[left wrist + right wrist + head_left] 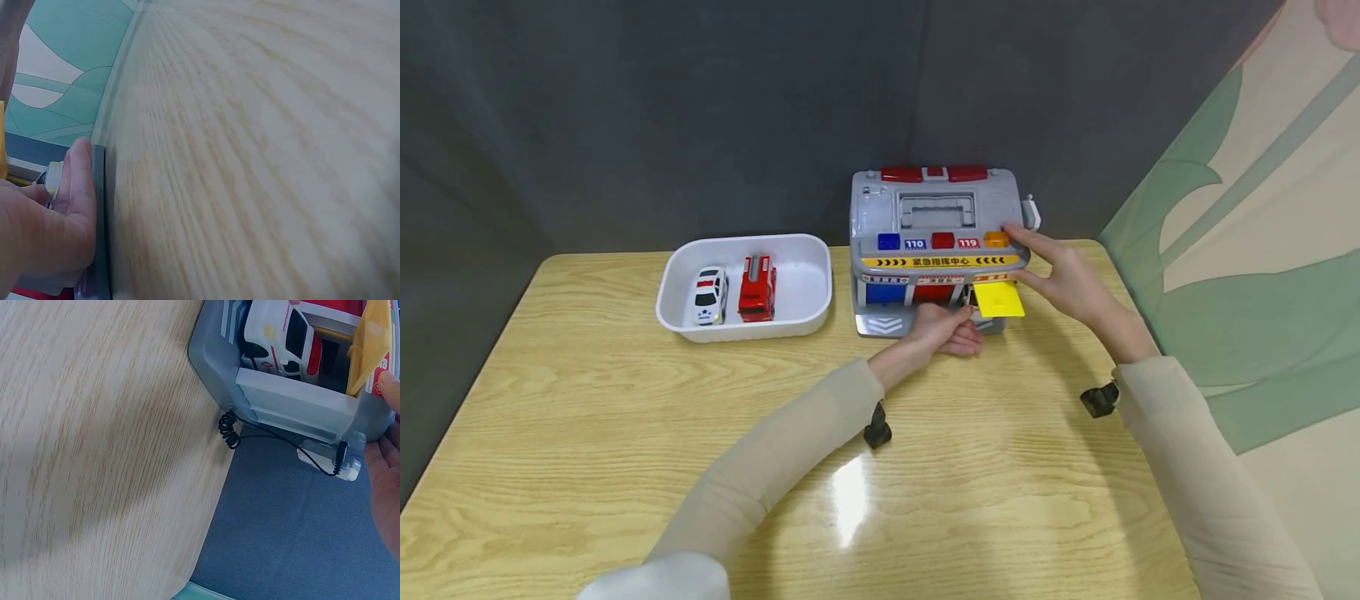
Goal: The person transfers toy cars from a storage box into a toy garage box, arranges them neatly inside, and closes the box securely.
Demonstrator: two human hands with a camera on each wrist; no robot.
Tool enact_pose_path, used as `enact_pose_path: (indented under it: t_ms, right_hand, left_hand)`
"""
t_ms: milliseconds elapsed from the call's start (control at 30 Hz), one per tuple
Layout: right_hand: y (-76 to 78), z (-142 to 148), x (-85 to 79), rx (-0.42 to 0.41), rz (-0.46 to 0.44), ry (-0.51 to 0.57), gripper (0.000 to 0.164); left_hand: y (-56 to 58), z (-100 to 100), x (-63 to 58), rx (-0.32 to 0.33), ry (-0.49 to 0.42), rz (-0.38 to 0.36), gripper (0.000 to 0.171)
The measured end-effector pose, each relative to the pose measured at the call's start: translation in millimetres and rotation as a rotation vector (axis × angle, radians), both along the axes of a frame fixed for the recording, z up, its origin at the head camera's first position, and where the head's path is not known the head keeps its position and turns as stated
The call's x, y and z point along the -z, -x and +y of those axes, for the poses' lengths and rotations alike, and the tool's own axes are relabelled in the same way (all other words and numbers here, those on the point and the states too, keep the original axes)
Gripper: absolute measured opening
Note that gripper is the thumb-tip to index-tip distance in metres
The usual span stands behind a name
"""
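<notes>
A grey toy command station [936,212] stands at the back of the table, its yellow door [1000,299] raised. Under that door a white toy car [275,334] with a red light bar sits in the bay. My left hand [936,329] reaches low to the station's front and holds the car between thumb and fingers; in the left wrist view, the hand [53,219] hides most of the car [54,176]. My right hand [1063,275] rests at the station's right corner, index fingertip on the orange button [996,239] and thumb by the front edge above the door.
Left of the station, a white tray [816,283] holds a white toy police car [711,296] and a red toy fire truck [757,288]. A white handset [344,470] on a black coiled cord [230,429] hangs at the station's side. A dark curtain [700,125] stands behind the table.
</notes>
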State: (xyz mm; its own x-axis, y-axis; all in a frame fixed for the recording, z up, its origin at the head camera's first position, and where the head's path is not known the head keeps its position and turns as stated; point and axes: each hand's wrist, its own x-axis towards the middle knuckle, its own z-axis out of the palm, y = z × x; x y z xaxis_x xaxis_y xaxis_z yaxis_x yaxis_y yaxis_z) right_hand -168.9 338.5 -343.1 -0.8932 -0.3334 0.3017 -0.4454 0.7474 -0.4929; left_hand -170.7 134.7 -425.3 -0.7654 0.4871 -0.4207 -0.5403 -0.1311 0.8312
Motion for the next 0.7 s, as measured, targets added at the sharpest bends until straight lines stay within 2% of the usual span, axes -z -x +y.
enact_pose_path:
  t_ms: [200, 333, 700]
  right_hand:
    - [-0.5, 0.3, 0.0, -0.006, 0.010, 0.008, 0.069]
    - [-0.5, 1.2, 0.2, -0.001, 0.004, 0.008, 0.069]
    - [0.1, 0.4, 0.0, 0.009, -0.016, 0.001, 0.070]
  left_hand:
    - [-0.2, 0.2, -3.1, 0.014, 0.008, 0.029, 0.024]
    - [1.6, -4.2, -5.4, 0.047, 0.048, 0.045, 0.025]
    - [11.2, -13.2, -4.3, 0.139, 0.037, 0.018, 0.039]
